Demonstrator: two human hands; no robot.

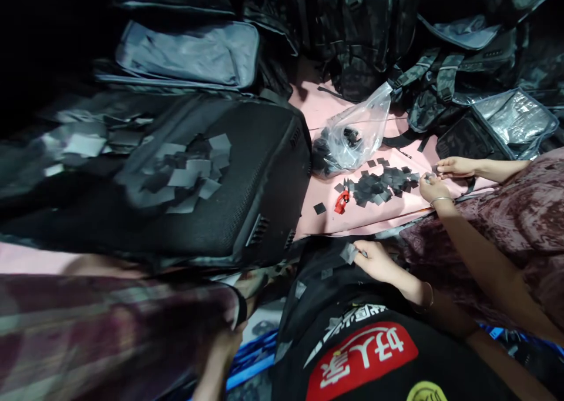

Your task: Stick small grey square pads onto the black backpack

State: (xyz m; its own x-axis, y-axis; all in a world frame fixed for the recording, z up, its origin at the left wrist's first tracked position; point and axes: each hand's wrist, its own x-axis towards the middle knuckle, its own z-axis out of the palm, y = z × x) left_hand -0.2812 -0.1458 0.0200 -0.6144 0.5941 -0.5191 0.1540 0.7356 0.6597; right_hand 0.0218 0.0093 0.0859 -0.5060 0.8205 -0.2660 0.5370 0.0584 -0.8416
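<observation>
My right hand (374,261), with a bracelet at its wrist, pinches a small grey square patch (349,253) between thumb and fingers above my black apron (317,295). A few more such squares lie on the apron. At the lower left a blurred forearm or hand, which seems to be my left hand (220,348), is partly covered by a plaid cloth; its fingers cannot be made out. Ahead lies a heap of dark square patches (374,186) on a pink surface (317,224). Small red-handled snips (342,201) rest beside the heap.
A large black bag (264,171) carries more squares (194,174) on top. A clear plastic bag (361,133) stands behind the heap. To the right, a co-worker's two hands (434,186) handle something small. Camouflage backpacks (361,30) line the back.
</observation>
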